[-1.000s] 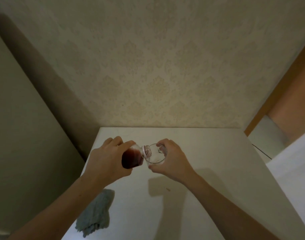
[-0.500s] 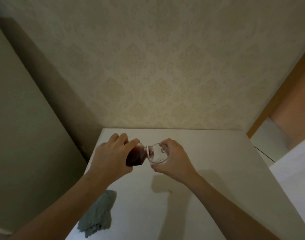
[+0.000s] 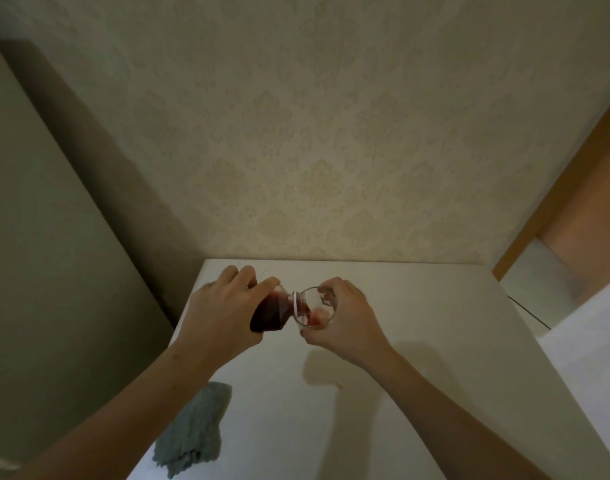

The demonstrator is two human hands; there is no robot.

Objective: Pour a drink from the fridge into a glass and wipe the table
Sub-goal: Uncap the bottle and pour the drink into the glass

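Fingers of the left hand [image 3: 223, 313] wrap and hide most of the tilted bottle [image 3: 274, 311], while the right hand [image 3: 345, 323] cups the glass [image 3: 317, 306] so that only its rim and near wall show, and whether the glass rests on the table [image 3: 417, 323] cannot be told. Both are held near the table's far left corner, close to the wall, with bare tabletop to the right and a grey cloth [image 3: 192, 434] at the near left edge. Compared with half a second ago, the bottle is tipped further and red drink now shows inside the glass.
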